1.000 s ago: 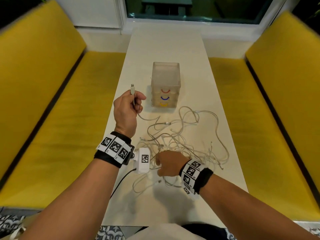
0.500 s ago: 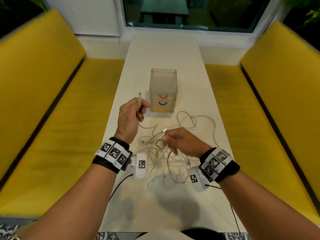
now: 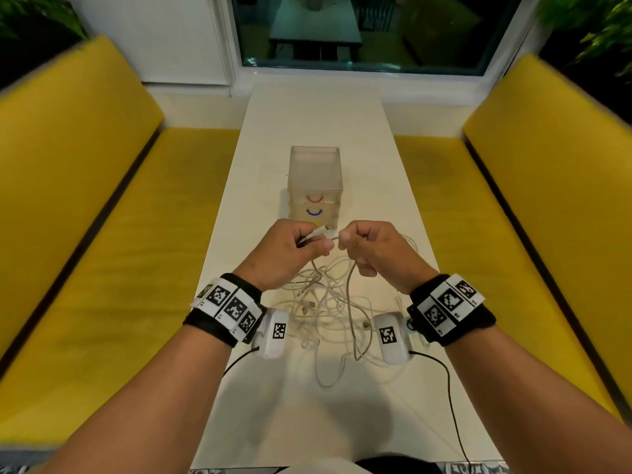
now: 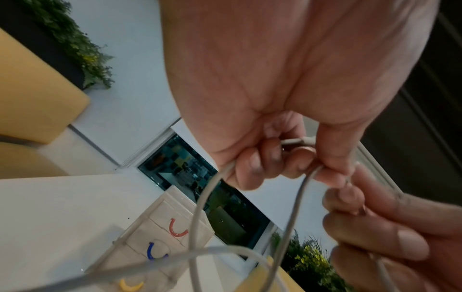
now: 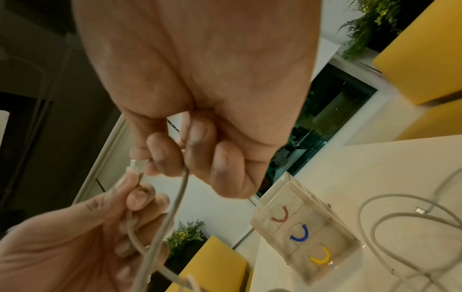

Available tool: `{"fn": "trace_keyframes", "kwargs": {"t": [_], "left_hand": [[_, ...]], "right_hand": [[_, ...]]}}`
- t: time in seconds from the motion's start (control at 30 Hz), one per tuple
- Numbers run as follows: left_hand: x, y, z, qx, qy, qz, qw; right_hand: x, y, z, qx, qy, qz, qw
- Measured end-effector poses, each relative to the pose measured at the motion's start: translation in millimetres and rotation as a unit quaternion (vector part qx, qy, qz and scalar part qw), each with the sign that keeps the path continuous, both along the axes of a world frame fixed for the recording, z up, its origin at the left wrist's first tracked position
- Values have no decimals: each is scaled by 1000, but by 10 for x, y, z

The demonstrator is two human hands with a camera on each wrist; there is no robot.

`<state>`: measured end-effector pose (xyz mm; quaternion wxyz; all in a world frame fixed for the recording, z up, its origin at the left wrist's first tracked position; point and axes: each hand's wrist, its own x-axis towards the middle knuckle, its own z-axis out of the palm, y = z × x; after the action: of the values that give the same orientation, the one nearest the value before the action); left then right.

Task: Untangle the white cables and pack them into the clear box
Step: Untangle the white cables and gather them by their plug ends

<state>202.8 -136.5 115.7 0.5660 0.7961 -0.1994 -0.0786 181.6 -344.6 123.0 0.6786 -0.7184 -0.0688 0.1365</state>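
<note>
fingers of both hands pinch one cable (image 3: 349, 292) above the tangle (image 3: 328, 309), clear box (image 3: 314, 186) just beyond.

The clear plastic box (image 3: 314, 186) stands mid-table; nearer the person than the box lies the tangle of white cables (image 3: 328, 302), with both hands raised between them.

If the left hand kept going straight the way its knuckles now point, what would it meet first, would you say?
Most likely the right hand: the left hand points toward it, fingertips nearly touching, both pinching the white cable. Depth is unclear; the clear box lies beyond.
</note>
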Motion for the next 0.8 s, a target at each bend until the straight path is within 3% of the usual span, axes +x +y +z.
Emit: {"fn": "trace_keyframes", "kwargs": {"t": [0.23,0.33,0.47,0.53,0.6,0.67,0.7,0.73,0.8], "left_hand": [[177,182,107,-116,-45,161,979],[190,240,116,-66,-47,148,986],[130,233,-19,63,10,124,990],[87,210,-104,120,35,95,988],[34,159,-130,120,48,75,989],[1,103,-86,101,51,77,991],[-2,88,-58,90,50,82,991],[-6,79,-19,79,49,85,992],[-26,59,69,59,46,75,994]], "right_hand": [[-35,-129,-288,-139,41,27,989],[-80,-160,-333,-78,39,-17,996],[-57,-140,-78,46,-7,-106,993],[-36,-140,88,98,-22,-122,987],[-26,-137,210,123,-31,-115,985],[-9,-130,250,58,-40,-128,989],[16,-132,231,-21,-43,-146,988],[41,-139,204,-120,-39,-164,978],[35,-132,118,-323,-15,-171,931]]}}
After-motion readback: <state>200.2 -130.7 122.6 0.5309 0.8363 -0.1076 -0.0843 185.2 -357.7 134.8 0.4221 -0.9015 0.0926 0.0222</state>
